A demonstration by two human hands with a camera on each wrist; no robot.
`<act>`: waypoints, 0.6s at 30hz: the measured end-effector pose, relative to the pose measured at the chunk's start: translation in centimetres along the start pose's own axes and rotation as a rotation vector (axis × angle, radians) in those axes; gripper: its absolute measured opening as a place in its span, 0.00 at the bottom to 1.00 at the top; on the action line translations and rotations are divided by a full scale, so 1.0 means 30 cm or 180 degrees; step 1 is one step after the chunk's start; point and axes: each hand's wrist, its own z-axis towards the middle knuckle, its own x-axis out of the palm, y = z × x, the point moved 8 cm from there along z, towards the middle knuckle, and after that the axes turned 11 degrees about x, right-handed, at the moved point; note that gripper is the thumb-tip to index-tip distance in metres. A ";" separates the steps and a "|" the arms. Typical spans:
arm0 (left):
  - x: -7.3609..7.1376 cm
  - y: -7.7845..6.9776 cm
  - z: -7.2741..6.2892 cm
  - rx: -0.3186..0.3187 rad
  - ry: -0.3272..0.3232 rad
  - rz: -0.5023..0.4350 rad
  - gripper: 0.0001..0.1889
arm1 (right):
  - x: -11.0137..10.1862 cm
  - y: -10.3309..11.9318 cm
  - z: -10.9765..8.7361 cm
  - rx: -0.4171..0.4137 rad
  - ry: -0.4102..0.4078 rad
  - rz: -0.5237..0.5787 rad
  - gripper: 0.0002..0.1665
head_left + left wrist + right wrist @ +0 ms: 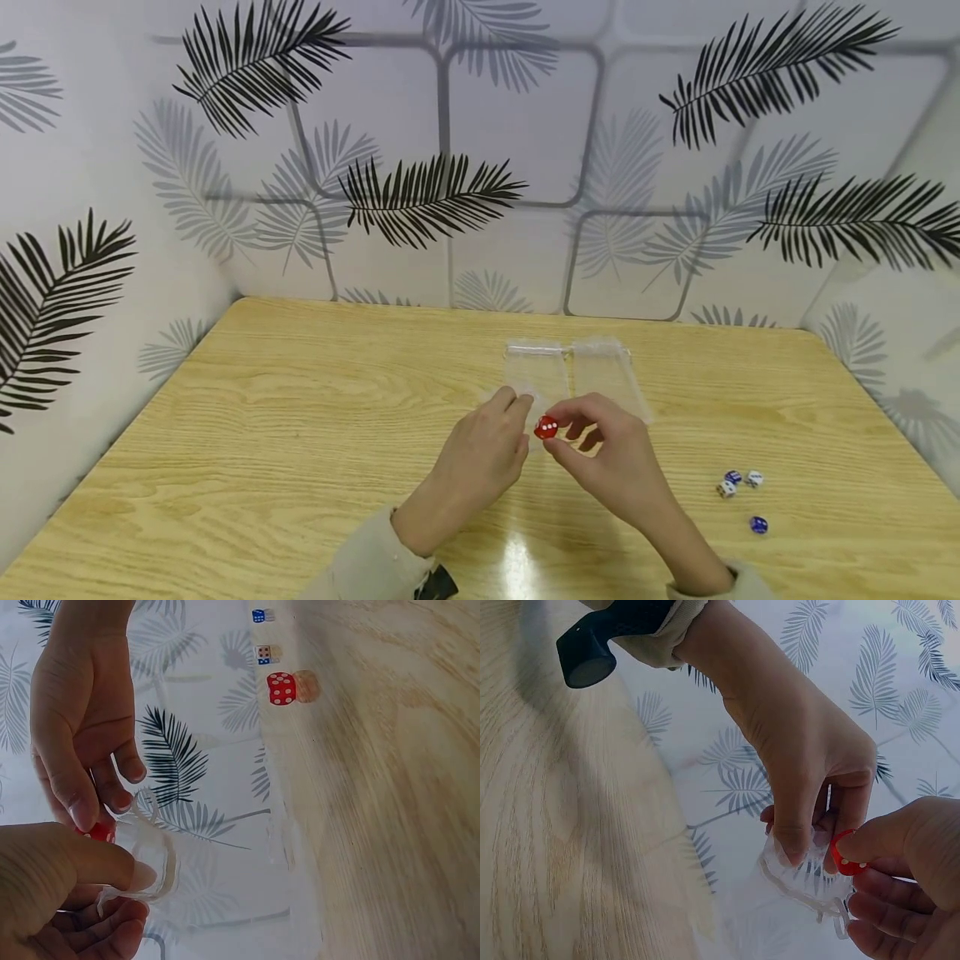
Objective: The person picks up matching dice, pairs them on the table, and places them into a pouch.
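Note:
My right hand (pixel 611 446) pinches a red die (pixel 546 427) with white pips between thumb and fingertips. Beside it, my left hand (pixel 480 454) holds the mouth of a sheer white drawstring pouch (pixel 802 881) between its thumb and fingers. In the right wrist view the die is right at the pouch's rim, touching or nearly touching the left fingers. The pouch's cord hangs as a loop near the right fingers. Most of the held pouch is hidden by the left hand in the head view.
Two sheer pouches (pixel 609 375) lie flat behind the hands. On the right of the wooden table (pixel 300 433) are white dice (pixel 754 478) and blue dice (pixel 758 525). Another red die (pixel 282 688) rests on the table in the left wrist view. A leaf-patterned wall covering (pixel 517 125) borders the table.

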 end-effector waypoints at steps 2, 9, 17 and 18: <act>-0.001 0.000 0.001 0.0013 -0.0012 -0.0002 0.18 | 0.007 0.004 0.001 -0.0025 -0.0006 0.0000 0.16; 0.000 -0.009 0.001 0.0109 -0.0094 -0.0064 0.15 | 0.025 -0.004 0.005 -0.0015 -0.0085 -0.0122 0.15; 0.002 -0.011 0.002 0.0066 -0.0066 -0.0205 0.13 | 0.037 -0.010 0.004 -0.0030 -0.0181 -0.0503 0.17; 0.003 -0.010 0.002 0.0036 -0.0042 -0.0252 0.13 | 0.037 -0.010 0.003 -0.0037 -0.0189 -0.0519 0.17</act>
